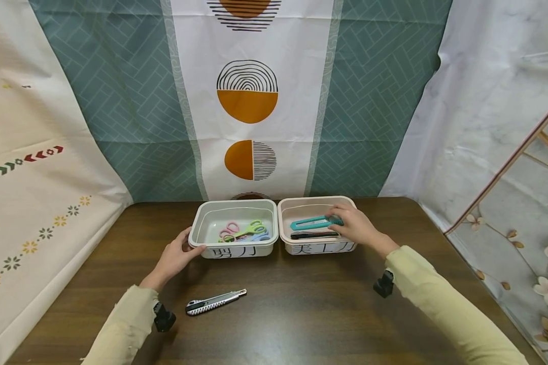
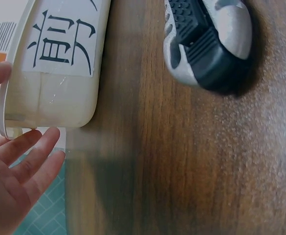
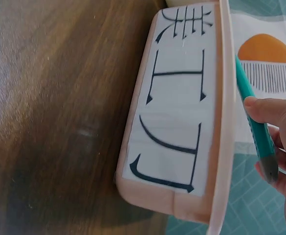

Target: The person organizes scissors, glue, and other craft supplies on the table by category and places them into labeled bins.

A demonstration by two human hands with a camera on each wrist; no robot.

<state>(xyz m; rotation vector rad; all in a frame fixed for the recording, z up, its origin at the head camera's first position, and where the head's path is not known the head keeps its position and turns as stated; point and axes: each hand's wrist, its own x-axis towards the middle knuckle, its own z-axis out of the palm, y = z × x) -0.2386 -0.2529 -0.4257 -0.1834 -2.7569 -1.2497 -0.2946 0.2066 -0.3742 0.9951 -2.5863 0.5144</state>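
My right hand (image 1: 353, 223) pinches a teal utility knife (image 1: 308, 223) over the pinkish bin (image 1: 317, 202). In the right wrist view, the thumb lies on the upper side of the knife's handle (image 3: 261, 139), whose end is grey. A black utility knife (image 1: 314, 235) lies inside that bin. At the near left corner of the white bin (image 1: 237, 204), my left hand (image 1: 175, 256) touches the rim with its thumb, its other fingers loosely extended along the end wall. Scissors with pink, green and blue handles (image 1: 254, 228) lie within the white bin.
A silver and black utility knife (image 1: 216, 302) lies on the brown wooden table (image 1: 301, 314), in front of the white bin. Both bins stand side by side near the back edge, with character labels (image 1: 235, 252) on their fronts. Patterned cloths (image 1: 132, 101) hang behind and at both sides.
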